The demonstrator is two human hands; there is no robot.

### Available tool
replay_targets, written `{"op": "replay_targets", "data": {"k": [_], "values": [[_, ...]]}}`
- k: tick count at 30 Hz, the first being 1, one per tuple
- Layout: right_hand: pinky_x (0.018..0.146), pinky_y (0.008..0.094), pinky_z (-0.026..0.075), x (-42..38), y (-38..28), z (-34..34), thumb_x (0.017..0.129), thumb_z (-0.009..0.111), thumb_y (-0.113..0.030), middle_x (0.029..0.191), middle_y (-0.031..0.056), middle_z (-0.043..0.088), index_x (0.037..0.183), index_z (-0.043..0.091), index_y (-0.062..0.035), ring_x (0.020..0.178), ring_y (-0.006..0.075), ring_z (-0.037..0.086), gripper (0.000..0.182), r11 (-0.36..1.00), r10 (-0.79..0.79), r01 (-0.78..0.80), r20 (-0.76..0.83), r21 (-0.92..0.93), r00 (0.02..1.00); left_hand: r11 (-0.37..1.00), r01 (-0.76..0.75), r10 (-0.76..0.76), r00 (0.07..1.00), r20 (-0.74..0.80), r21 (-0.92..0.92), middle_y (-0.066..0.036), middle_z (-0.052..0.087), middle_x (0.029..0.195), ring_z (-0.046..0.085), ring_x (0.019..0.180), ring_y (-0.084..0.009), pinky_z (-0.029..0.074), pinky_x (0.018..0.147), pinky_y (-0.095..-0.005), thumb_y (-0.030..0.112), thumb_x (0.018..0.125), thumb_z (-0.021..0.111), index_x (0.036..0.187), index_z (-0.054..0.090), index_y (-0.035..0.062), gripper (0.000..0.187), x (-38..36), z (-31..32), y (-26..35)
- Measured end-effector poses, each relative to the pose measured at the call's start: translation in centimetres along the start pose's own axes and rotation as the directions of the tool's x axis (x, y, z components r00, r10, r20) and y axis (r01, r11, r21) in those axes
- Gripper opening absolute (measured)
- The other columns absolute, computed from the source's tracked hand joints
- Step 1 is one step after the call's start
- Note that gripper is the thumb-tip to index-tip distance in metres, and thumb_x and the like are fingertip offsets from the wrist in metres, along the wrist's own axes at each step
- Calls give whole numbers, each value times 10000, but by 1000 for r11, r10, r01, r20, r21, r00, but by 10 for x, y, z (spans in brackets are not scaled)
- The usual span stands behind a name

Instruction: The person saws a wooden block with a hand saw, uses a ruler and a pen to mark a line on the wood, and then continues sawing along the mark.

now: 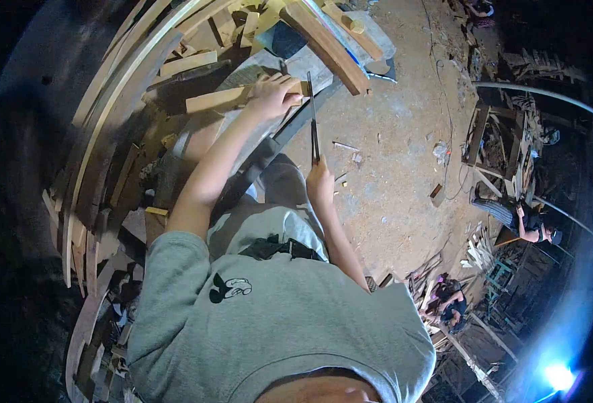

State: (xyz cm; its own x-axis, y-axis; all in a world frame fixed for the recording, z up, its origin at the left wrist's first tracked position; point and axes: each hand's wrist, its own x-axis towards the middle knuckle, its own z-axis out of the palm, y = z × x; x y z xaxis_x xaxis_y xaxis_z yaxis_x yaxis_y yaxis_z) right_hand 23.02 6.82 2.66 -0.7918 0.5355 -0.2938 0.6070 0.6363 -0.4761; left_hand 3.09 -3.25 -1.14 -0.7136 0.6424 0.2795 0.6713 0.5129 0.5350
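Note:
My left hand (pixel 273 97) is closed over a short wooden board (pixel 219 100), pressing it against a worn timber work surface (pixel 313 64). The board's right end sticks out past my fingers. My right hand (pixel 320 181) grips a long thin-bladed tool (pixel 313 111), like a saw seen edge-on. Its blade points away from me and crosses the board's right end, just beside my left fingers. Whether the blade has teeth is too small to tell. A thick brown wooden beam (pixel 330 50) lies on the work surface beyond the blade.
Long curved wooden strips (pixel 101 134) and offcuts (pixel 189 64) crowd the left. Scraps and a cable (pixel 447 134) lie on the dusty floor (pixel 397 154). At the right are a wooden frame (pixel 478 134), one standing person (pixel 511 215) and one crouching person (pixel 449 302). A bright lamp (pixel 560 377) shines lower right.

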Motion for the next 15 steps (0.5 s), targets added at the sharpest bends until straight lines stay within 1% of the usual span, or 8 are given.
{"op": "replay_targets", "data": {"k": [2, 4, 6, 8, 10, 12, 13, 15], "values": [[499, 495, 449, 3, 5, 6, 818, 424, -94, 655, 271, 562, 996, 486, -19, 642, 425, 577, 203, 999, -3, 2, -15, -53, 1000, 1000, -10, 10, 1000, -2, 6, -65, 585, 1026, 542, 950, -218, 389, 797, -398, 389, 781, 548, 1049, 545, 114, 384, -1, -1, 0], [586, 541, 415, 39, -11, 6, 854, 387, -148, 720, 310, 549, 978, 501, -3, 698, 477, 539, 223, 998, -43, 44, -5, 38, 999, 999, -35, 35, 999, -11, 17, -65, 587, 1021, 544, 944, -220, 390, 795, -392, 387, 780, 550, 1052, 545, 114, 386, 1, -2, 1], [581, 541, 413, 41, -19, 3, 855, 391, -153, 711, 306, 550, 957, 503, 0, 693, 471, 542, 215, 996, -73, 75, -46, 50, 996, 999, 13, -12, 999, 36, -36, -66, 591, 1014, 544, 944, -221, 391, 801, -389, 385, 780, 549, 1059, 547, 117, 387, 1, -5, 3], [576, 542, 412, 37, -21, 1, 856, 395, -159, 702, 302, 551, 935, 505, 3, 688, 466, 544, 211, 991, -115, 120, -90, 56, 989, 1000, 17, -16, 998, 56, -18, -72, 579, 1042, 529, 976, -237, 383, 826, -398, 385, 789, 541, 1083, 534, 121, 395, 1, -9, 5], [530, 494, 452, 6, 4, 0, 830, 430, -120, 692, 287, 558, 1030, 486, -44, 655, 434, 567, 221, 995, 58, -55, 44, -82, 997, 999, 32, -32, 996, 78, -9, -78, 567, 1071, 515, 1008, -252, 376, 851, -407, 385, 798, 533, 1106, 522, 126, 403, 1, -7, 4], [526, 500, 447, -2, 17, 1, 839, 428, -131, 681, 287, 556, 1006, 485, -32, 646, 443, 560, 203, 998, 1, 1, 32, -68, 999, 999, 2, -2, 1000, -3, 48, -65, 591, 1019, 535, 961, -226, 388, 813, -398, 381, 784, 545, 1055, 548, 115, 381, 0, -4, 4], [522, 506, 442, -10, 22, 1, 848, 426, -142, 669, 287, 554, 983, 485, -20, 638, 451, 554, 191, 998, -44, 45, 13, -50, 999, 999, -8, 7, 1000, 7, 41, -65, 591, 1019, 535, 961, -226, 388, 813, -398, 381, 784, 545, 1055, 548, 115, 381, -4, -3, 7], [526, 517, 435, -8, 17, -6, 862, 415, -166, 669, 291, 552, 957, 481, -18, 638, 456, 551, 189, 1000, -27, 27, -22, -9, 999, 999, 1, -1, 1000, 6, 48, -58, 589, 1023, 535, 963, -225, 388, 815, -394, 384, 784, 545, 1060, 545, 117, 384, 0, -6, 4]]}}
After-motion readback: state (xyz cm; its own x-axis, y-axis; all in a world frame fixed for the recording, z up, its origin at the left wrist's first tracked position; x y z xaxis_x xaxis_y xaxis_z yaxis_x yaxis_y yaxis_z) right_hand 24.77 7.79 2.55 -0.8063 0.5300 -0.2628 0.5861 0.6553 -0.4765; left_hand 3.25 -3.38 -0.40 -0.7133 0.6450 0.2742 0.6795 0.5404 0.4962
